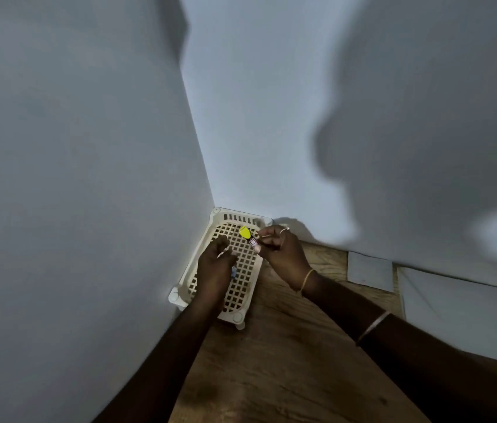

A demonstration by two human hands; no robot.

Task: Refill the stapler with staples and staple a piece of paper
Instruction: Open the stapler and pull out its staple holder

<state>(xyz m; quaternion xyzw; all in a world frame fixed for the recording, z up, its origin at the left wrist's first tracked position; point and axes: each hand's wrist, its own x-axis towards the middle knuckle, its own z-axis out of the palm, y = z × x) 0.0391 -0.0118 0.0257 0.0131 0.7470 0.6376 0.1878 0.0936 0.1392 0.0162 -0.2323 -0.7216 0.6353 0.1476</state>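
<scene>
Just above the tray, the right hand pinches a small stapler between its thumb and curled fingers. The stapler's yellow end points toward the tray's far wall, and its darker body, which carries a red and white label, runs back into the grip. A ring sits on one finger of that hand, a thin bangle circles the wrist, and a second bangle lies further up the forearm.

The left hand hovers over the tray's left half, near the stapler but apart from it. Its fingers are curled inward and a thin pale strip shows at their tips; I cannot tell whether they pinch it, nor what it is. A small blue-grey thing, too small to make out, lies on the tray's lattice just beside this hand.

The tray is cream plastic with a square grid floor and round posts at its corners. It stands on a wooden surface, pushed into the corner where two pale walls meet. To the right of the tray, a sheet of paper lies on the wood along the wall, with a larger pale sheet beyond it. A broad shadow falls on the wall above them.
</scene>
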